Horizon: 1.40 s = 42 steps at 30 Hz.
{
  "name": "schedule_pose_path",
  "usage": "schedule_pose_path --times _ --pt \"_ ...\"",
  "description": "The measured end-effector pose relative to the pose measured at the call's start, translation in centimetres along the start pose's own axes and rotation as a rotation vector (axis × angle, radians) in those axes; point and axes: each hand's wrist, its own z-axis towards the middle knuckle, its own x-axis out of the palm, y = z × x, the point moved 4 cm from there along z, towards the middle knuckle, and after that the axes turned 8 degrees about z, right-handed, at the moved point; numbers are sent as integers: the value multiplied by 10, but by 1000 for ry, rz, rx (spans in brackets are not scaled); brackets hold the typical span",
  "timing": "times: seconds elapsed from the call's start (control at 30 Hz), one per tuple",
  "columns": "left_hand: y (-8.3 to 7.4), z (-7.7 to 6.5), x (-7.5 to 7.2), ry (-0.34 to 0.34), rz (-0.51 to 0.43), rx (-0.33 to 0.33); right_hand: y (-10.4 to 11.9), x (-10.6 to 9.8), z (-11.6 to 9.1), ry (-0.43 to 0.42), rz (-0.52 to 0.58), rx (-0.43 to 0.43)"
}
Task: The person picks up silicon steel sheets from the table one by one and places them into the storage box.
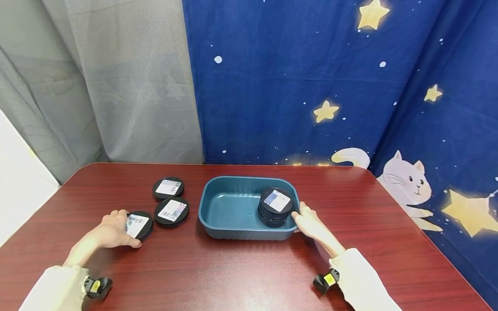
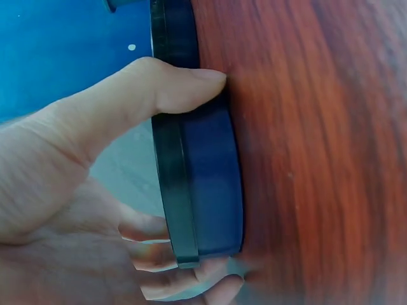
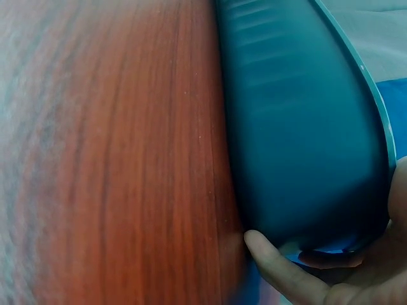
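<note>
1. Head view: left grip (image 1: 110, 232) pinches a black round container (image 1: 137, 225) between thumb and fingers, near 9 o'clock from the blue-green bin (image 1: 241, 233). Two loose containers (image 1: 172, 211) lie at 1 to 2 o'clock from it. Right grip (image 1: 308, 222) clasps the bin's right end, 3 to 4 o'clock; container stack (image 1: 276, 201) inside, towards 3.
2. Left wrist view: thumb at 12 o'clock, fingers at 6. Table contact unclear. Judged: even side pressure best.
3. Right wrist view: fingertip at 5 o'clock, near bin base. Judged: brace lightly, avoid tipping.
</note>
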Motion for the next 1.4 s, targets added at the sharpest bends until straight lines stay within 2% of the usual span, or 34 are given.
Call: schedule_pose_path --times 0.17,0.37,0.5,0.8,1.1,1.4 --pt "3 -3 -1 -15 -40 -3 0 0 0 -1 2 1" --pt "11 -7 -3 -19 -126 -41 1 0 0 -5 -3 3" --pt "14 -7 -7 -90 -155 -50 0 0 0 -4 10 8" --pt "8 -7 -15 -238 -233 -85 0 0 0 -5 -2 7" --pt "-13 -4 -19 -371 -299 -73 1 -1 1 -18 -79 -15" --pt "-48 4 -26 -413 -369 -34 0 -1 2 -20 -69 -5"
